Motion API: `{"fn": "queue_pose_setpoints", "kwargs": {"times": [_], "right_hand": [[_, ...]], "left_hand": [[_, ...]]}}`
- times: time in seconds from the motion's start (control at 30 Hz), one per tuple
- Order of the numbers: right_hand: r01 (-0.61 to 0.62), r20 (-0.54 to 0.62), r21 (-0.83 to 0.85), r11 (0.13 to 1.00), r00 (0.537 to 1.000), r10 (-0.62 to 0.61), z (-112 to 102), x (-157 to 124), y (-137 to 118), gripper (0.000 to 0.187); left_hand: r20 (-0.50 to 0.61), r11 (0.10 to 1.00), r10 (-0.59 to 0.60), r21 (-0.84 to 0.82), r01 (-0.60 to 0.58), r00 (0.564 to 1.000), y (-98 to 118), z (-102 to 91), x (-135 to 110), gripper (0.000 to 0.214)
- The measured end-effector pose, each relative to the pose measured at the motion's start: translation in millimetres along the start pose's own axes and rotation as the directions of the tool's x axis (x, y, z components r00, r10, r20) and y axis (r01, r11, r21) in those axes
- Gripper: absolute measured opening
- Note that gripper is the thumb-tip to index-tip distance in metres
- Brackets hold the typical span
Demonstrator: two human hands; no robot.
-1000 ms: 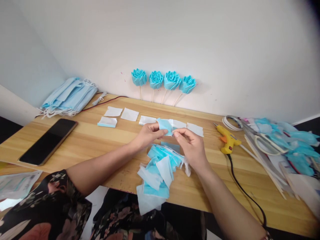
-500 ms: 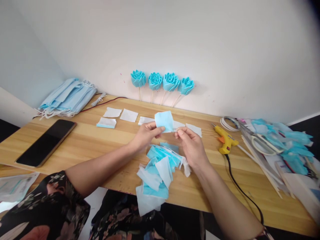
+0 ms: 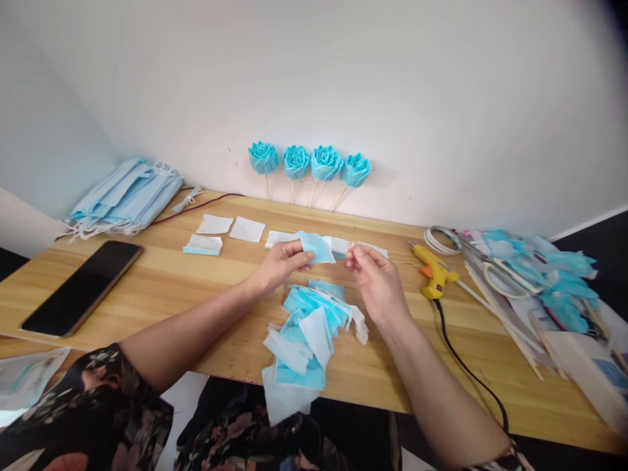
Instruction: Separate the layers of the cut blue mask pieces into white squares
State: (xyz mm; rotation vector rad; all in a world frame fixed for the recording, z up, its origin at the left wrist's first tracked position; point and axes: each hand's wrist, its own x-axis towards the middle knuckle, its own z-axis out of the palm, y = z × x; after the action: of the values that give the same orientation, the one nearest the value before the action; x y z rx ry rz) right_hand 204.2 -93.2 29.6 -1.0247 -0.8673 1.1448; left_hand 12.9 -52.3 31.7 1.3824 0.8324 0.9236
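My left hand (image 3: 282, 265) pinches the small pale-blue square of mask fabric (image 3: 316, 247) at its fingertips. Half a second ago it stood upright, now it tips flat — and my right hand (image 3: 377, 284) has drawn off rightward, thumb and forefinger pressed together — on what, I cannot tell. No writing is readable.

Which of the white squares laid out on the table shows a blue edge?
The leftmost white square, nearest the phone: a blue strip runs along its front edge, while the other squares look plain white.
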Motion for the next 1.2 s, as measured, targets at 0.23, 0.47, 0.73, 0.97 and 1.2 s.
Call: {"fn": "queue_pose_setpoints", "kwargs": {"times": [0.23, 0.47, 0.73, 0.97, 1.2], "right_hand": [[-0.013, -0.03, 0.027, 1.0, 0.999, 0.014, 1.9, 0.4, 0.2, 0.018], [-0.009, 0.01, 0.025, 1.0, 1.0, 0.008, 1.1, -0.2, 3.7, 0.028], [0.019, 0.082, -0.036, 0.999, 0.997, -0.016, -0.1, 0.4, 5.2, 0.036], [-0.029, -0.004, -0.084, 0.996, 1.0, 0.029, -1.7, 2.2, 10.0, 0.029], [-0.045, -0.019, -0.095, 0.994, 0.999, 0.044, -2.9, 2.7, 13.3, 0.026]], "left_hand": [[0.059, 0.93, -0.043, 0.366, 0.019, 0.997, -10.5, -16.8, 11.7, 0.037], [0.043, 0.908, -0.029, 0.419, 0.009, 0.999, -3.5, -18.9, 10.9, 0.036], [0.008, 0.919, 0.074, 0.388, -0.071, 0.997, -5.1, -16.9, 9.9, 0.038], [0.014, 0.92, 0.071, 0.385, -0.071, 0.997, -6.6, -15.5, 7.7, 0.038], [0.003, 0.909, 0.092, 0.408, -0.085, 0.996, -5.8, -15.5, 7.9, 0.038]]}}
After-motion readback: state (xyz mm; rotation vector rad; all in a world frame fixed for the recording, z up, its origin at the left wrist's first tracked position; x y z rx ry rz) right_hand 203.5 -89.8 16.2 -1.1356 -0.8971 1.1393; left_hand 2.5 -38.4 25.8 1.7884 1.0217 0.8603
